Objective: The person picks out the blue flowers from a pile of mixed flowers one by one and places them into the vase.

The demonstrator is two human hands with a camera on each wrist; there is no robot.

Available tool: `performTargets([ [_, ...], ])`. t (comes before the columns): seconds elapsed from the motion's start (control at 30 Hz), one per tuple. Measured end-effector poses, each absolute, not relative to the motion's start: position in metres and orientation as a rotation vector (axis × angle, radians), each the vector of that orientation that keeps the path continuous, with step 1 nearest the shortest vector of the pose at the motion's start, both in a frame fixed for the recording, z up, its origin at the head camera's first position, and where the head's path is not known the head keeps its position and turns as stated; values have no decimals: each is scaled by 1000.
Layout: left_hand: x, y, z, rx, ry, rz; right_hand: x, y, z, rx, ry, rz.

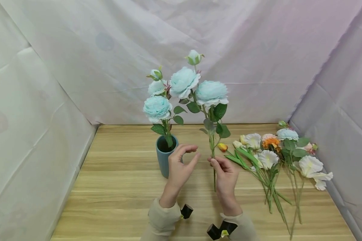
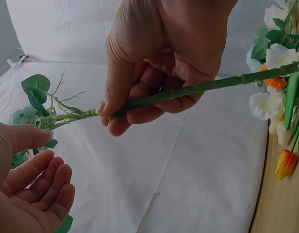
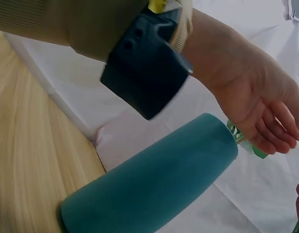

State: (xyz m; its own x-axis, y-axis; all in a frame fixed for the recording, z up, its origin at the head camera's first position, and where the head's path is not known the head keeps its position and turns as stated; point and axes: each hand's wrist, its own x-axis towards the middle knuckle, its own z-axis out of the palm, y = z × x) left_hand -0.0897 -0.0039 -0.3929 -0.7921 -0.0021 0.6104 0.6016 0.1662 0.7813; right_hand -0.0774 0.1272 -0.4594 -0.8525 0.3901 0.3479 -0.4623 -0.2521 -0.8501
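My right hand (image 1: pixel 227 175) pinches the green stem of a pale blue artificial flower spray (image 1: pixel 212 93) between thumb and fingertips, holding it upright over the table. The spray carries two full blooms, a bud on top and green leaves; its bare lower stem (image 2: pixel 203 87) runs out past the fingers in the left wrist view. My left hand (image 1: pixel 181 167) is held beside it, thumb and fingers spread apart with nothing between them, overlapping the vase in the head view. The blue-teal vase (image 1: pixel 163 162) stands upright and holds a similar pale blue flower spray (image 1: pixel 157 108).
On the right of the wooden table (image 1: pixel 114 194) lies a loose pile of artificial flowers: white blooms (image 1: pixel 266 159), an orange flower (image 1: pixel 270 143), a pale blue one (image 1: pixel 287 134) and an orange-yellow tulip (image 1: pixel 222 147). White cloth (image 1: pixel 123 40) hangs behind and at both sides.
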Motion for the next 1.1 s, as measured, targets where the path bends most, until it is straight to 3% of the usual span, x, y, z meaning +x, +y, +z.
performTargets([
  [1.1,-91,2,-387,-549,-2126,-1987,-73,112,-468,109,-1558,2188],
])
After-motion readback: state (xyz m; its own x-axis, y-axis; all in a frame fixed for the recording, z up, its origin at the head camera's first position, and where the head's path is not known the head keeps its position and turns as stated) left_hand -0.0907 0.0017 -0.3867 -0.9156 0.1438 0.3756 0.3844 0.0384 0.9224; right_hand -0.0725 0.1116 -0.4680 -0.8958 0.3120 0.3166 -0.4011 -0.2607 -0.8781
